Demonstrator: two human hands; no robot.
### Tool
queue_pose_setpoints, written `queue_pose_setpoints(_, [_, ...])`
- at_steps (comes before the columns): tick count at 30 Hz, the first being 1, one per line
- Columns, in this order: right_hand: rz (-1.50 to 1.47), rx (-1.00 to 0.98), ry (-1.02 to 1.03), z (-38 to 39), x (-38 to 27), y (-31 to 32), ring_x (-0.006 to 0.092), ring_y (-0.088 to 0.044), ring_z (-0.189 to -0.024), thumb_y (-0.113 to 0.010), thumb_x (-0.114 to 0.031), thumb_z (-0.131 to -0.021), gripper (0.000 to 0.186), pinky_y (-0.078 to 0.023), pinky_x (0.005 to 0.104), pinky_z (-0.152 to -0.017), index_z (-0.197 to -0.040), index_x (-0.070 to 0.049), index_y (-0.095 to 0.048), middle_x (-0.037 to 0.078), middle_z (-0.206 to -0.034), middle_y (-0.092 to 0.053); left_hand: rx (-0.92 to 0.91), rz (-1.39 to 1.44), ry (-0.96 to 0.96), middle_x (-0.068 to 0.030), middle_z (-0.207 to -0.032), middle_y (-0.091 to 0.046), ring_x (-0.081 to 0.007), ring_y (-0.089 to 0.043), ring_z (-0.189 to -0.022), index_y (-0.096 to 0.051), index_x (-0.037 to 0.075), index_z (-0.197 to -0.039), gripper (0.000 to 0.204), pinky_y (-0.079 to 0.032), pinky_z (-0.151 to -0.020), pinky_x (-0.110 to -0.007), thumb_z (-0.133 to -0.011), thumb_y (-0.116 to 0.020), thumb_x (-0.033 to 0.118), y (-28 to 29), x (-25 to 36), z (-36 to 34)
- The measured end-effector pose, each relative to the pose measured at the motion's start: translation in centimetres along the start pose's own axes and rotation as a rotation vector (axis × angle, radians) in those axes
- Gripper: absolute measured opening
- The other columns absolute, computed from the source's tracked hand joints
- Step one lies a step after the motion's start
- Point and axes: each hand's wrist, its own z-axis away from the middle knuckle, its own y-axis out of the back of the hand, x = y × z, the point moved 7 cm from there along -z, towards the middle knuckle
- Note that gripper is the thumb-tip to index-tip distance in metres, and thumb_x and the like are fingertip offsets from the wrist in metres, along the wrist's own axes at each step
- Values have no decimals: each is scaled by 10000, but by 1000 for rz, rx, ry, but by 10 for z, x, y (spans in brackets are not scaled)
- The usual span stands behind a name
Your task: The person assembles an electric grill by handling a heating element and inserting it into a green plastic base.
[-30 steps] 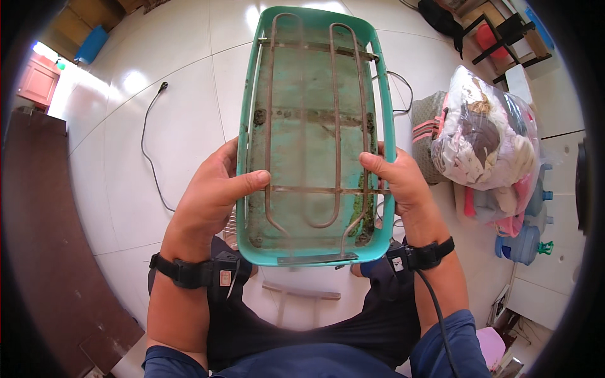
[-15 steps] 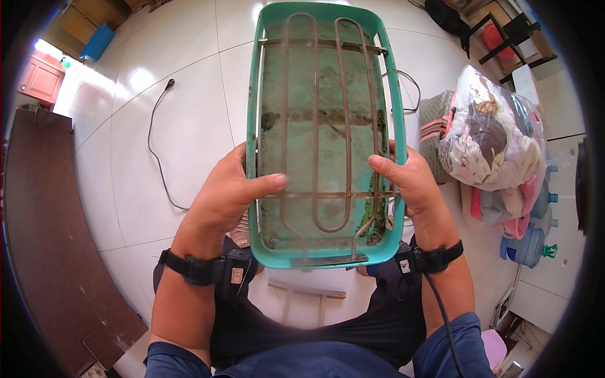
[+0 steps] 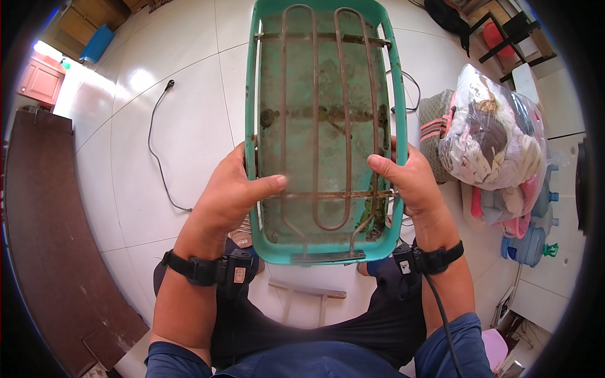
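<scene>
Between my hands is an electric heater (image 3: 396, 94), a long turquoise metal tray with rounded corners and a stained, rusty inside. A bent brown heating tube (image 3: 346, 126) runs back and forth along it, held by thin metal cross bars. My left hand (image 3: 230, 189) grips the left side, its thumb over the rim near the lower cross bar. My right hand (image 3: 413, 183) grips the opposite side, thumb inside the rim. Fingers of both hands are mostly hidden beneath. The heater is held above the floor, in front of my knees.
A black cord with a plug (image 3: 169, 85) lies on the tiled floor (image 3: 183, 75) to the left. Further left is a long brown board (image 3: 57, 233). At right stand a clear bag of clothes (image 3: 495, 135) and blue water bottles (image 3: 524, 246). A small stool (image 3: 315, 291) sits between my legs.
The heater has shifted slightly away from me, its far end now reaching the top edge of the picture. Both hands keep their hold on its sides.
</scene>
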Motion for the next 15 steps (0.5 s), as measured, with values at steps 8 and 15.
queue_pose_setpoints(8, [2,17,6,0,0,1,128,-608,-896,-823,-190,-826,493,-508,287,-822,-1194,34,-585,55,-1024,-651,23,-21,-17,-97,-1157,-627,-157,-603,-1039,-433,-80,-1379,723,-487,-934,-302,-779,-788,110,-2,7,2])
queue_pose_setpoints(15, [0,26,16,-1,-2,4,119,-605,-864,-818,-198,-828,456,-506,277,-784,-1161,30,-604,45,-990,-653,-9,10,7,-114,-1172,-626,-173,-597,-1070,-444,-91,-1361,761,-469,-968,-312,-779,-823,221,0,1,1])
